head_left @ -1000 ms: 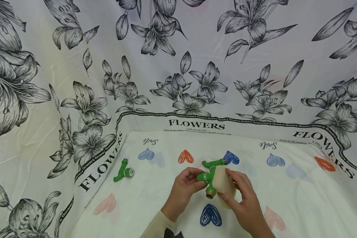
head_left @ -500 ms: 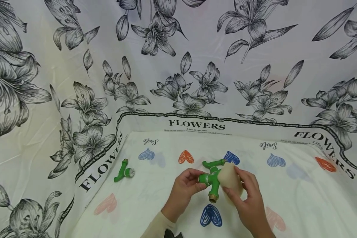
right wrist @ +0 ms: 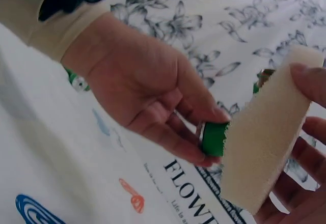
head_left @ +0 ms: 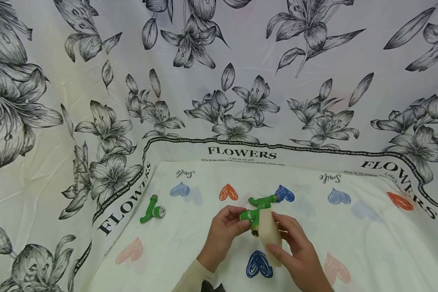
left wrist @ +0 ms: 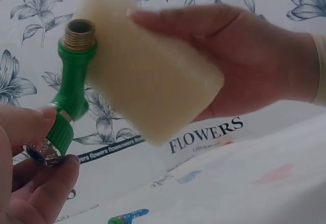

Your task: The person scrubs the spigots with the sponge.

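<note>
My left hand [head_left: 224, 235] pinches a green tap [head_left: 253, 217] by its round, silver-ended knob, between thumb and fingers. In the left wrist view the tap's brass threaded outlet [left wrist: 80, 34] points up. A pale beige sponge [head_left: 269, 233] is in my right hand [head_left: 297, 249], thumb on one face and fingers behind. The sponge [right wrist: 267, 137] covers much of the tap in the right wrist view, leaving the green knob [right wrist: 214, 138] and a bit of brass showing. Seen from the left wrist, the sponge [left wrist: 147, 81] stands right behind the tap's body.
Another green tap [head_left: 264, 200] lies on the heart-printed white cloth [head_left: 190, 227] just beyond my hands. A third green tap [head_left: 151, 210] lies at the far left of the cloth. Behind rises a flower-printed curtain [head_left: 241, 52].
The sponge has shifted left and slightly down and turned more edge-on in the head view. The held tap has tilted, its brass end now higher. The other taps have stayed put.
</note>
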Demonstrator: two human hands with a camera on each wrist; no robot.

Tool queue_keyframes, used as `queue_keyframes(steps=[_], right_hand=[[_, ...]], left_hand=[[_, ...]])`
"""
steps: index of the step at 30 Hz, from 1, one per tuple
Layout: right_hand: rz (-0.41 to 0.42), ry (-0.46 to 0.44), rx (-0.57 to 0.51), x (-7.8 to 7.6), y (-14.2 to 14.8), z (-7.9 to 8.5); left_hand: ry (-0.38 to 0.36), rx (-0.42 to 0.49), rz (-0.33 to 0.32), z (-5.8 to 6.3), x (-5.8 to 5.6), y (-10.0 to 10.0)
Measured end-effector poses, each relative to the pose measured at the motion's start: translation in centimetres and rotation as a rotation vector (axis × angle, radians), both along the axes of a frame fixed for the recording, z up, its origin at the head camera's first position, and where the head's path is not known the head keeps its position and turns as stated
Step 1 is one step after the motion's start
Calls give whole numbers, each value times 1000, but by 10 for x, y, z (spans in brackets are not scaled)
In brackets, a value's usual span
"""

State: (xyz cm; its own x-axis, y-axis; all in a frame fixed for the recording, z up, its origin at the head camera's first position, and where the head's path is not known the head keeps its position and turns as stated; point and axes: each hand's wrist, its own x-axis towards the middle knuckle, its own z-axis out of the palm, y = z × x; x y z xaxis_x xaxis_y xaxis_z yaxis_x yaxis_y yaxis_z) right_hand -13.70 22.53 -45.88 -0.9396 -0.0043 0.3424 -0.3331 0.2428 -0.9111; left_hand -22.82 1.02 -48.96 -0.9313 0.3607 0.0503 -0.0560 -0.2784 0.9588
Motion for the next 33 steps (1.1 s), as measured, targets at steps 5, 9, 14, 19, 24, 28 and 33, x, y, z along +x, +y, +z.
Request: queue_keyframes(steps=[5, 9, 14, 19, 24, 28, 33], right_hand=[[97, 18, -46, 4, -2, 6], [79, 22, -24, 3, -4, 7], [89, 86, 45, 3, -8, 7], [22, 99, 108, 3, -13, 6], [-68, 84, 170, 1, -14, 4], [-118, 94, 212, -4, -11, 0], [-192, 45, 239, -12, -5, -7]], left_hand=[[-16, -10, -8, -2, 0, 0], [29, -84, -48, -2, 1, 2], [114, -182, -64, 0, 5, 7], [101, -245, -41, -1, 9, 12], [92, -247, -54, -3, 11, 14], [58, -181, -75, -3, 13, 15], [67, -108, -110, -4, 14, 16]])
